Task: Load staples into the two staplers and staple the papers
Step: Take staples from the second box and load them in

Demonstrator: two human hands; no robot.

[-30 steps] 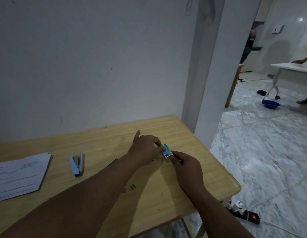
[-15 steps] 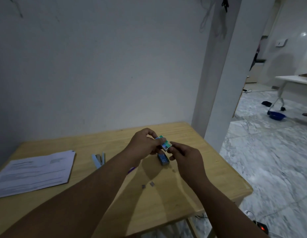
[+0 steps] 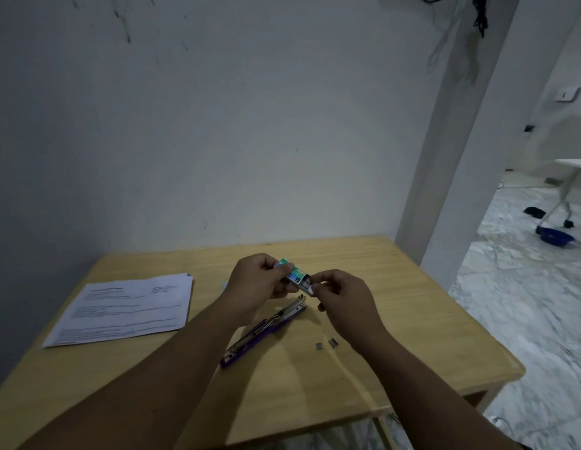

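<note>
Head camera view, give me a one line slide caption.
Both hands open a staple box above an opened purple stapler on a wooden table.

Place: a plain room in a home or small office; cannot tell which
Worktop (image 3: 412, 319): bare wood, under the left hand (image 3: 260, 280)
Wall (image 3: 217, 125): scuffed white plaster beyond the hand
Floor (image 3: 526, 319): marble tile to its right; blue basin (image 3: 557, 238) and white table (image 3: 574, 164) far right

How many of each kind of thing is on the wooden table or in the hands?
Purple opened stapler: 1
Stack of white printed papers: 1
Small green staple box, held in both hands: 1
Small grey loose staple pieces: 2
Total: 5
</note>
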